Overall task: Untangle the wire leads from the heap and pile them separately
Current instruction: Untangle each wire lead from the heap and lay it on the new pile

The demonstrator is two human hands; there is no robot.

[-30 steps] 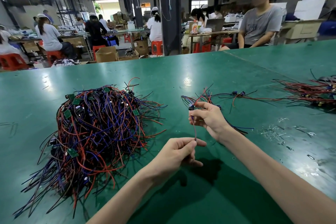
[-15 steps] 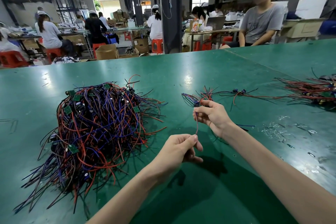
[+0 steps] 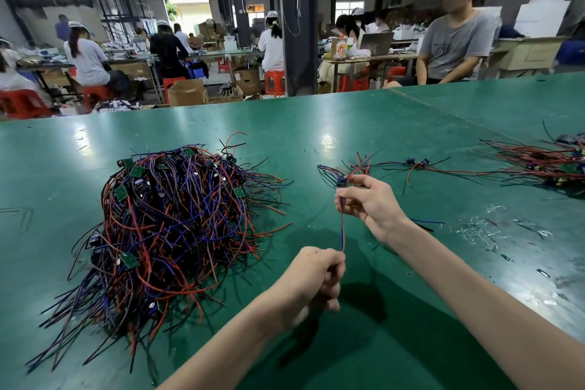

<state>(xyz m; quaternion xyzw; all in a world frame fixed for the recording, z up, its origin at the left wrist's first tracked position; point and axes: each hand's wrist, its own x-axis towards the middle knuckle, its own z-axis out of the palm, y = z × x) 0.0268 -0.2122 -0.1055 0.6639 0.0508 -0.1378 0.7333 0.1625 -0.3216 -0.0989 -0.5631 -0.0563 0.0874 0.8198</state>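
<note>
Lengthened since a second ago: the span of wire lead [image 3: 342, 231] between the hands. Heap [image 3: 171, 225]: left on the desk [image 3: 380, 123], still tangled. Left hand [image 3: 316, 275]: fingers curled round the lead's lower end. Right hand [image 3: 368, 204]: pinching its upper end. Separated leads [image 3: 418, 165]: just beyond. Advice: draw it slowly and straight, then lay it alongside those.

Glossy green table [image 3: 364, 123], plastic-sheathed wire leads [image 3: 177, 225]
</note>
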